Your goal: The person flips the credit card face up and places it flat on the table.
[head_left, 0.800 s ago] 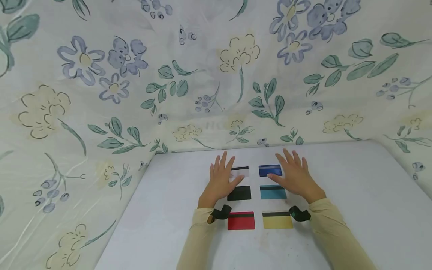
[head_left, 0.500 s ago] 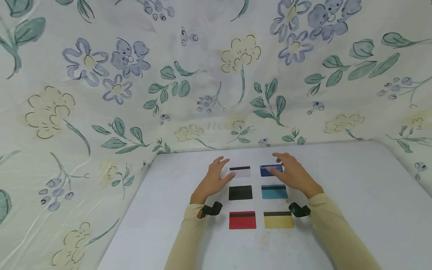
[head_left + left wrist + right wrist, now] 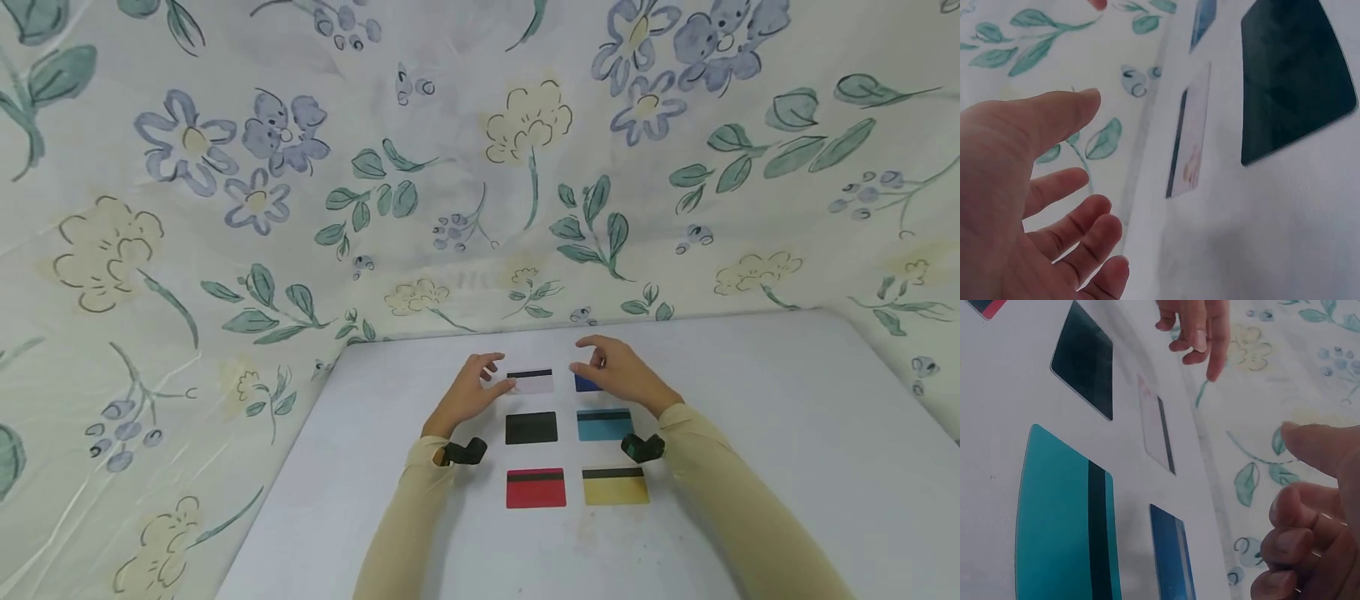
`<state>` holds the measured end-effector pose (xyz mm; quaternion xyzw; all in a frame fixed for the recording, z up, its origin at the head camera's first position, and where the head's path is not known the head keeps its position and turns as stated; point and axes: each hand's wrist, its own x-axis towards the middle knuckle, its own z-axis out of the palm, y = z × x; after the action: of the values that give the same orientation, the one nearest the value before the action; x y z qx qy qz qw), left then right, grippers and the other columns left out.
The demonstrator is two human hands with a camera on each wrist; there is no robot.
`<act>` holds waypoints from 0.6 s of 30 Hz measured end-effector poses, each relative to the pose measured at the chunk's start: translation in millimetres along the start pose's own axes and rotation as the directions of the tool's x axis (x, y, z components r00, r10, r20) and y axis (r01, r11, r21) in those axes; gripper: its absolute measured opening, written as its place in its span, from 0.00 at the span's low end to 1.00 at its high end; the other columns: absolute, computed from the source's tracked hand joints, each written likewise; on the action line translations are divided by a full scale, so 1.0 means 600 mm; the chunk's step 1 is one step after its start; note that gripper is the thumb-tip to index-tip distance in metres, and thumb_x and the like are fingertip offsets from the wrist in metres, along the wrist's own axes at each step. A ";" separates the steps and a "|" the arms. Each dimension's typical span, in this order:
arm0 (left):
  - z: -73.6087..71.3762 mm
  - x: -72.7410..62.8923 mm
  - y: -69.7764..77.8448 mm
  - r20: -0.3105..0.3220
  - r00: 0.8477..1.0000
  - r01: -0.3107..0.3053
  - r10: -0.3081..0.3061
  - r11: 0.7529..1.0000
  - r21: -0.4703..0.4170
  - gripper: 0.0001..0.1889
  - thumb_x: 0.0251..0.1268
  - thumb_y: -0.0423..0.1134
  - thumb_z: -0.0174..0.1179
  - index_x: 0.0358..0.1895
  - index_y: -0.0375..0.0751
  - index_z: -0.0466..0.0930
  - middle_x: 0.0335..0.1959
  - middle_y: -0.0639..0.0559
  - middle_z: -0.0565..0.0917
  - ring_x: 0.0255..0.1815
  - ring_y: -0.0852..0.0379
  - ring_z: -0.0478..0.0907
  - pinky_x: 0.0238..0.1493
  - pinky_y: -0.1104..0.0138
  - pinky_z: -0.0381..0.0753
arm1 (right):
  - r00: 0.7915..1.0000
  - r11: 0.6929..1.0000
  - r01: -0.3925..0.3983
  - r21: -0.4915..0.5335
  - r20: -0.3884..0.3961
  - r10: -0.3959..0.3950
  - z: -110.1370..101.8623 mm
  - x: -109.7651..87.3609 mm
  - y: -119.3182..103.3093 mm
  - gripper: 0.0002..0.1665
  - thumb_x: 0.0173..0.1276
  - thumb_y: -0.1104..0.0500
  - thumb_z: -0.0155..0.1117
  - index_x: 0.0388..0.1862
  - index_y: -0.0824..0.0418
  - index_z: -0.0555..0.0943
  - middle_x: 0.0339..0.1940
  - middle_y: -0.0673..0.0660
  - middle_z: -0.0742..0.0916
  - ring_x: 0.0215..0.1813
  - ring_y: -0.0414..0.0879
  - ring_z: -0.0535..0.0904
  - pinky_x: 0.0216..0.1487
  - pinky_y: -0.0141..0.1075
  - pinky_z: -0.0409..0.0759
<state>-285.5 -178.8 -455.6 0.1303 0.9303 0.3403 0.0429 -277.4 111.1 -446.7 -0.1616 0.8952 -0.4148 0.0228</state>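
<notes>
On my feed I count six cards on the counter, long axes running left-right: one red card and one yellow card nearest, then one black card and one teal card. Farther, one white card lies just right of my loosely spread left hand, its stripe away from me; one blue card lies partly hidden below my right hand, fingers bent, thumb apart, pinching nothing.

No lettering, numbers or signs are legible on the cards.
</notes>
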 end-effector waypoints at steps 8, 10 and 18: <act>-0.001 0.006 -0.022 0.000 0.998 0.066 -0.066 0.998 -0.023 0.33 0.68 0.53 0.68 0.72 0.44 0.72 0.56 0.43 0.80 0.55 0.48 0.77 0.55 0.54 0.80 | 0.998 1.000 -0.023 0.013 0.061 0.022 0.010 0.022 -0.006 0.34 0.74 0.49 0.66 0.71 0.67 0.73 0.32 0.58 0.83 0.32 0.47 0.75 0.33 0.36 0.73; -0.001 0.009 -0.026 0.007 0.998 0.061 -0.061 0.998 -0.027 0.33 0.68 0.53 0.68 0.71 0.43 0.72 0.55 0.43 0.80 0.54 0.48 0.78 0.55 0.54 0.81 | 0.997 0.999 -0.039 0.009 0.061 0.038 0.013 0.026 -0.006 0.34 0.74 0.48 0.66 0.71 0.66 0.73 0.34 0.58 0.83 0.33 0.47 0.75 0.34 0.36 0.74; 0.002 0.020 -0.040 0.054 0.997 0.053 -0.049 0.996 -0.067 0.32 0.67 0.50 0.69 0.70 0.40 0.74 0.47 0.45 0.80 0.47 0.51 0.77 0.48 0.60 0.79 | 0.990 0.994 -0.108 0.023 0.096 0.105 0.034 0.041 -0.003 0.35 0.72 0.48 0.68 0.71 0.64 0.74 0.34 0.57 0.82 0.33 0.47 0.75 0.33 0.35 0.73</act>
<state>-301.8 -192.5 -472.2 0.1138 0.9196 0.3672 0.0805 -296.5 87.5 -456.8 -0.1326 0.8946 -0.4172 0.0896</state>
